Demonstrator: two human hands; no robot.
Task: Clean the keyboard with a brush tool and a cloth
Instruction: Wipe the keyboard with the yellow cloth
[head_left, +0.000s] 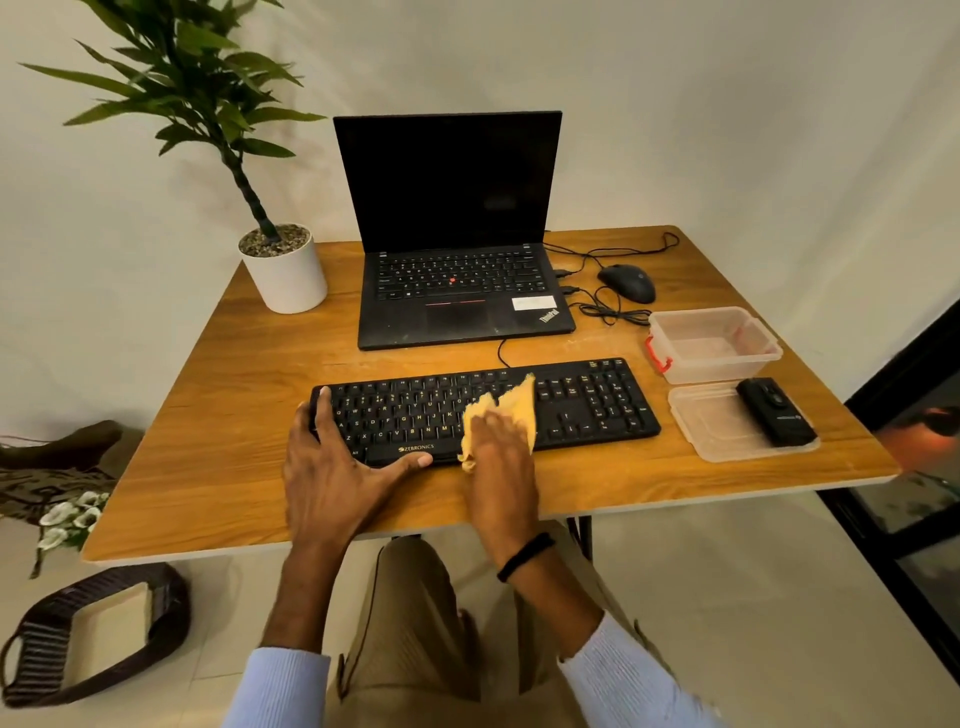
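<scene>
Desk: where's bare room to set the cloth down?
Bare: the left side of the table, between plant pot and keyboard; also the front strip below the keyboard, right of the right hand gripping the cloth. Crowded: right side, with mouse, cables, tub, lid.

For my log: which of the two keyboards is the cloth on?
The separate black keyboard nearest the person, in front of the laptop. The right hand holds the yellow cloth on it; the left hand rests on its left end.
</scene>
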